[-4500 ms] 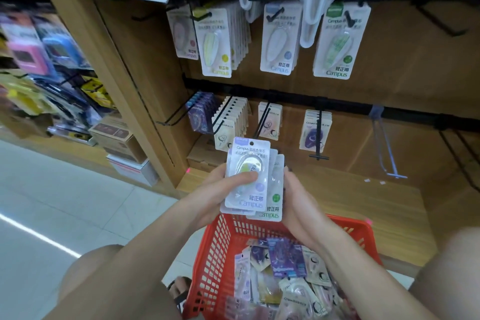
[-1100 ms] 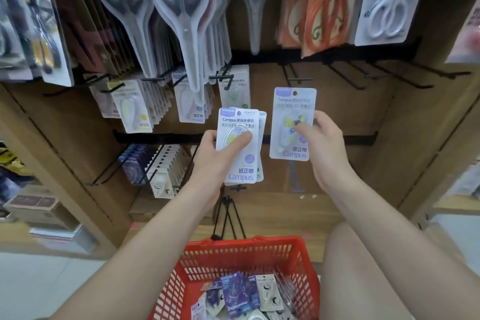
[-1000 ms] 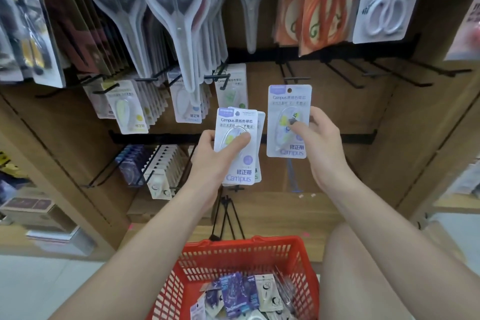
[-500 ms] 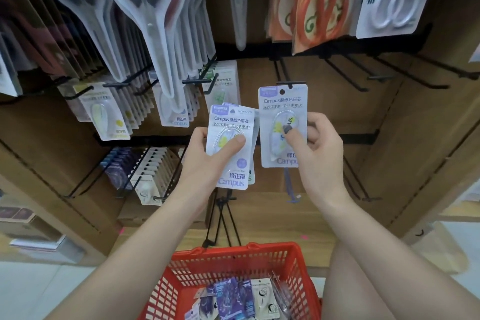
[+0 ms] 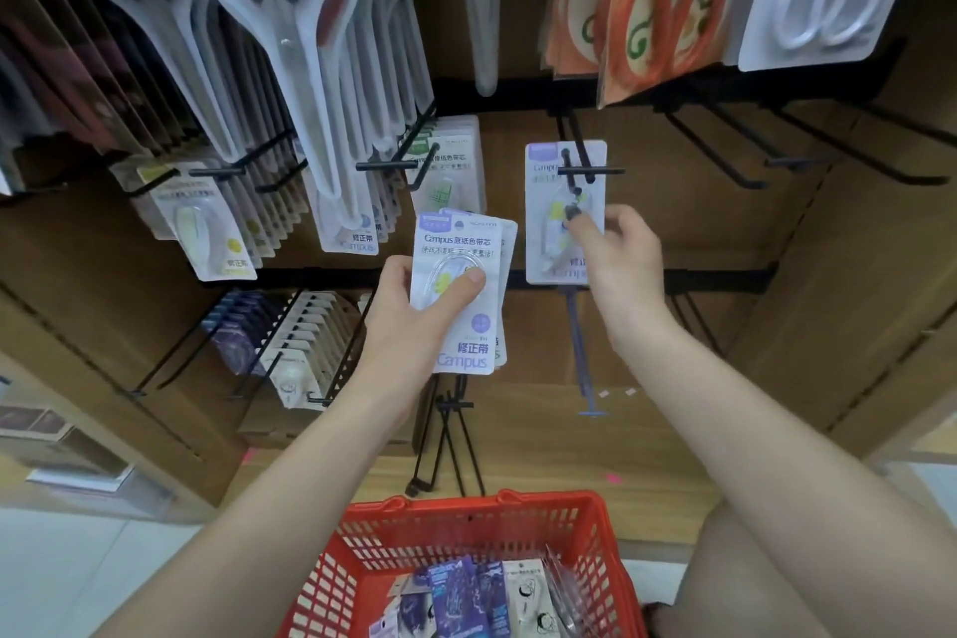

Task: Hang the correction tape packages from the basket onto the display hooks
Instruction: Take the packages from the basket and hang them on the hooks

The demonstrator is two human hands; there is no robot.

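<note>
Pinching upright package (image 5: 551, 218), long axis vertical, on hook (image 5: 579, 161) with right hand (image 5: 619, 257); left hand (image 5: 414, 321) gripping upright package stack (image 5: 461, 254)

The right hand (image 5: 616, 259) pinches 1 white tape pack (image 5: 564, 212) up at a black hook (image 5: 580, 166). The left hand (image 5: 414, 321) holds more packs (image 5: 461, 285). A red basket (image 5: 466, 528) sits below.

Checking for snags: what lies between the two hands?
In the head view, only bare wooden backboard and the black rail show between the left hand and right hand.
</note>
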